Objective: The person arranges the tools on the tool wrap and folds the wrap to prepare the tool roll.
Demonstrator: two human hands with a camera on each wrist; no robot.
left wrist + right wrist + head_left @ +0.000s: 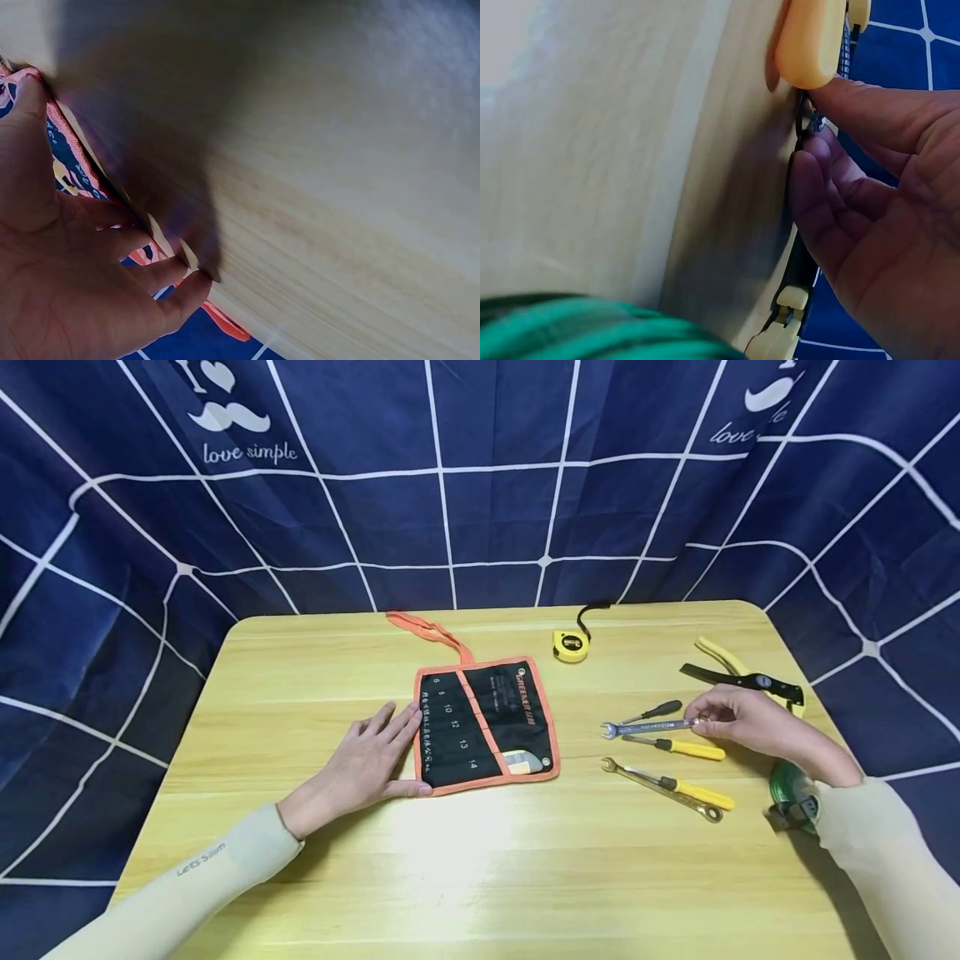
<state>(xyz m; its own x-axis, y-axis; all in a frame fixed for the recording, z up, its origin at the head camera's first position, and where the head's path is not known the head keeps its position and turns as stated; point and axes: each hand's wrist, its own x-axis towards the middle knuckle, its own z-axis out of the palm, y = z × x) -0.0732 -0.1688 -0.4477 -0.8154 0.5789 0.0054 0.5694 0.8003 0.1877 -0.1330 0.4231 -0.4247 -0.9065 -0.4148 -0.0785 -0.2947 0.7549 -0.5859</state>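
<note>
A black tool pouch (pixel 450 752) with orange trim lies flat at the middle of the table, its orange strap (pixel 427 628) stretching toward the back. My left hand (pixel 367 760) rests at its left edge, fingers extended and thumb at the lower corner. A pale-cased tool (pixel 522 762) shows in the pouch's lower right pocket. To the right, my right hand (pixel 738 722) pinches one end of a silver wrench (pixel 652 727) between thumb and fingers; the open jaw end points left. Screwdrivers with yellow handles (pixel 693 749) lie close below that wrench, and a dark-handled screwdriver (pixel 663 708) just behind it.
A second wrench (pixel 711 813) lies partly under the nearer yellow screwdriver (pixel 705 795). Black-and-yellow cutters (pixel 772 683) sit behind my right hand, and a green roll (pixel 783 785) beneath the right wrist. A yellow tape measure (pixel 571 646) stands near the back edge.
</note>
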